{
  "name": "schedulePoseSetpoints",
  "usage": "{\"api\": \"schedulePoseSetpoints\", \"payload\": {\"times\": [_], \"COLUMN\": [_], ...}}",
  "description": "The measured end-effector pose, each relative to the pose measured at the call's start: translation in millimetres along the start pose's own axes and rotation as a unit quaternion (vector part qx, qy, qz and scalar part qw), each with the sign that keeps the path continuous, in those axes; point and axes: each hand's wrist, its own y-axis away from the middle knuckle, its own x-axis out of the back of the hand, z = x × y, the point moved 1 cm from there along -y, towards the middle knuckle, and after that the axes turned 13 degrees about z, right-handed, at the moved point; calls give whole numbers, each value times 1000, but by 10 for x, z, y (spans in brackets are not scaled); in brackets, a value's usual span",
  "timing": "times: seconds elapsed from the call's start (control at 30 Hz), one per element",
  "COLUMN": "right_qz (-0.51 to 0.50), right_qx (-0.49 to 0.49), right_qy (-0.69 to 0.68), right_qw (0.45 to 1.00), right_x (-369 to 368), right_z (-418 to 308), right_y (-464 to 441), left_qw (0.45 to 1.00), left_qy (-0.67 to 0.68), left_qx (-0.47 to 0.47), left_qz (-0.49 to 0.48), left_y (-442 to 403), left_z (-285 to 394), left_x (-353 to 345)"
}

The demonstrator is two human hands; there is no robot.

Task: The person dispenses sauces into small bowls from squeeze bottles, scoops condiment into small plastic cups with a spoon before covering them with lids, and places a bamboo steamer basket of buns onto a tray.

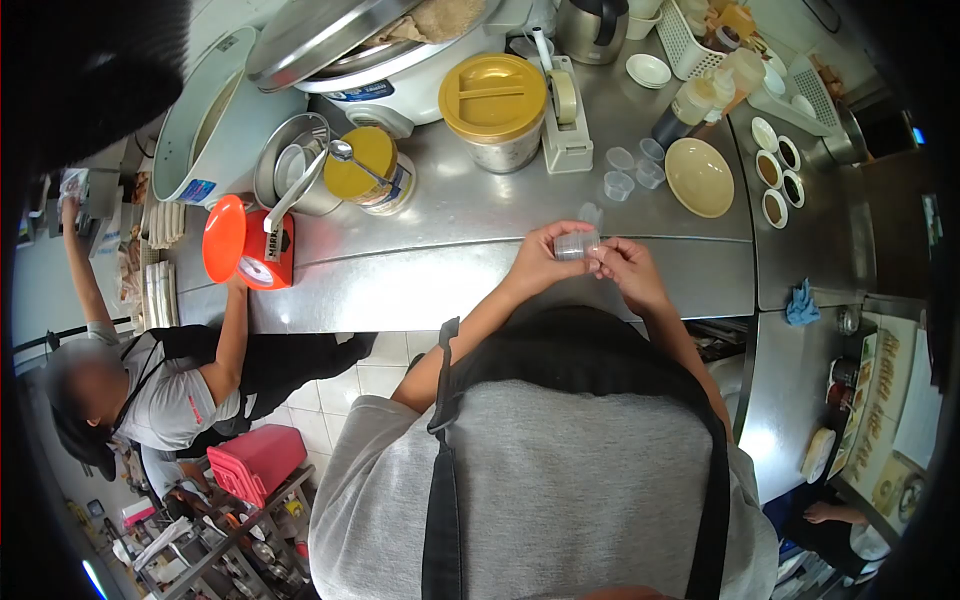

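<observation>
Over the front of the steel counter, my left hand (540,264) is closed around a sideways stack of clear plastic cups (574,246). My right hand (630,272) pinches the right end of the same stack; whether it has parted a single cup cannot be made out. Just beyond the fingers is another clear cup (590,214), partly overlapped by the stack. Several loose clear cups (618,186) stand farther back on the counter, beside a cream oval plate (699,178).
A tape dispenser (567,120), a yellow-lidded tub (493,105) and a large cooker (400,85) line the back. An orange scale (262,262) stands left, near a co-worker (170,385) reaching over the counter. Small sauce dishes (775,208) and a blue cloth (802,303) lie right.
</observation>
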Motion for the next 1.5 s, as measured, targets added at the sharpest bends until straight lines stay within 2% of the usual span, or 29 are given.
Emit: {"api": "schedulePoseSetpoints", "payload": {"times": [0.13, 0.23, 0.33, 0.53, 0.57, 0.63, 0.67, 0.77, 0.83, 0.87, 0.93, 1.03, 1.13, 1.17, 1.33, 1.43, 1.5], "right_qz": [97, 167, 182, 198, 197, 195, 174, 114, 75, 76, 81, 147, 206, 209, 240, 269, 216], "right_qx": [116, 257, 347, 412, 413, 415, 381, 255, 144, 144, 146, 186, 366, 359, 340, 317, 285], "right_qy": [115, 216, 292, 298, 299, 301, 265, 143, 51, 51, 49, 106, 248, 273, 393, 421, 360], "right_qw": [982, 927, 872, 838, 837, 836, 869, 950, 985, 985, 985, 966, 873, 868, 820, 806, 862], "right_x": [-85, -171, -206, -222, -205, -160, -162, -135, -88, -73, -62, -106, -148, -126, 273, 436, 368], "right_z": [9, -116, -271, -314, -339, -397, -379, -219, -74, -52, -19, -16, -223, -279, -278, -300, -342], "right_y": [25, 103, 153, 180, 161, 113, 107, 54, 20, 21, 26, 47, 127, 133, -43, -109, -74], "left_qw": [995, 985, 980, 954, 947, 967, 975, 972, 992, 997, 996, 989, 967, 955, 980, 990, 993], "left_qy": [-56, -113, -136, -189, -202, -145, -117, -71, -29, -8, -24, -68, -163, -201, -107, -47, -30], "left_qx": [-66, -102, -113, -202, -223, -183, -163, -204, -116, -71, -78, -100, -140, -154, -112, -92, -93], "left_qz": [47, 81, 92, 115, 113, 104, 100, 92, 42, 18, 45, 87, 136, 153, 124, 95, 72], "left_y": [2, 1, 18, 30, 21, 21, 28, -2, -1, 4, 25, 30, 32, 35, -48, -61, -77], "left_z": [-57, -28, 63, 159, 143, 112, 111, 185, 165, 152, 130, 86, 135, 172, 14, -28, -31], "left_x": [-19, -48, -81, -121, -103, -103, -109, -159, -115, -99, -112, -158, -138, -127, -23, -20, -27]}}
